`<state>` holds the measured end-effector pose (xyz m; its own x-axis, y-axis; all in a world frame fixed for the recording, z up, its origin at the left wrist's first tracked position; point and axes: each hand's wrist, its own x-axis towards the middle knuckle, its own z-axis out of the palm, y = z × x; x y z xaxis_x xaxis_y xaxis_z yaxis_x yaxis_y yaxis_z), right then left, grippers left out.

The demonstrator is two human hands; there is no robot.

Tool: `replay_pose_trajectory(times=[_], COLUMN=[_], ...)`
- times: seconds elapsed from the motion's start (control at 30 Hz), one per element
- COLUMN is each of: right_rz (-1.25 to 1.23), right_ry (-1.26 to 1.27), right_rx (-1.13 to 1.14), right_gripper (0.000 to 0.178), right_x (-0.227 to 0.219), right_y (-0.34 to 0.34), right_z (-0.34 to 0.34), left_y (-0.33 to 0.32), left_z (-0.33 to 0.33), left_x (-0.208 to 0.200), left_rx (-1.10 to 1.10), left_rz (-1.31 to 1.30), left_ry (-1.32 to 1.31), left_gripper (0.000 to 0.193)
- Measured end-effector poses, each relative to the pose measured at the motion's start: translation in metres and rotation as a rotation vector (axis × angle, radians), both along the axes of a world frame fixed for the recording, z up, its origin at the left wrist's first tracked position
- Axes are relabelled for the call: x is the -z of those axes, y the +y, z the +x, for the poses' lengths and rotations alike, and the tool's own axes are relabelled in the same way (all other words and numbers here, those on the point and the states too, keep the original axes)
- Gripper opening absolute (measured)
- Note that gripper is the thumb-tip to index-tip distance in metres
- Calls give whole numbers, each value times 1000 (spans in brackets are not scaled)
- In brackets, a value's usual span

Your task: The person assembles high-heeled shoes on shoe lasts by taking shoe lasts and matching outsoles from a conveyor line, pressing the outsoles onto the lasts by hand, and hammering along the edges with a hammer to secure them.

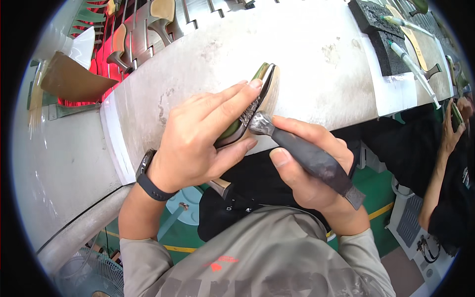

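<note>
My left hand (198,133) wraps over what looks like a golf club head (267,81), with green and shiny metal surfaces. Its neck (220,188) sticks out below my palm, and my fingers cover much of its face. In my right hand (321,168) is a hand tool with a thick black handle (309,156), gripped between thumb and fingers. The tool's rounded, greyish end (261,123) meets or nearly meets the club head's lower edge, close to my left thumb. Its other end is flat and points toward my right wrist.
Several similar heads (161,22) stand on a rack at the back left, beside a brown sheet (74,79). Black foam blocks (386,49) and syringes (413,64) lie at the right of the pale bench (316,79). Another person's arm (438,168) is at far right.
</note>
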<state>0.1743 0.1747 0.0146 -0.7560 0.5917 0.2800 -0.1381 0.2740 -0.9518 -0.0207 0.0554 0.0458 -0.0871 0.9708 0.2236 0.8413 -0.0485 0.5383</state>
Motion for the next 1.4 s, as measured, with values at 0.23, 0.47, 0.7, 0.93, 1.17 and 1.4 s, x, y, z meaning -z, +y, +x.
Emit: replay_pose_trajectory(times=[0.23, 0.47, 0.7, 0.93, 1.17, 1.4], right_rz=[-109, -16, -43, -121, -191, 374], right_ry=[-64, -46, -275, -246, -311, -338], right_rx=[-71, -37, -193, -52, -138, -155], right_gripper=[34, 37, 35, 31, 34, 38], right_x=[-7, -7, -37, -32, -48, -54], right_y=[16, 27, 57, 75, 41, 10], right_z=[2, -1, -9, -30, -13, -3], left_y=[3, 6, 6, 2, -2, -6], left_z=[-1, -3, -4, -4, -2, -2], left_x=[-3, -7, -4, -9, -3, 5], left_rx=[42, 70, 91, 72, 35, 6], left_rz=[-10, -47, -13, -40, 13, 76], left_ry=[6, 3, -9, 6, -20, -17], left_gripper=[81, 80, 83, 83, 82, 82])
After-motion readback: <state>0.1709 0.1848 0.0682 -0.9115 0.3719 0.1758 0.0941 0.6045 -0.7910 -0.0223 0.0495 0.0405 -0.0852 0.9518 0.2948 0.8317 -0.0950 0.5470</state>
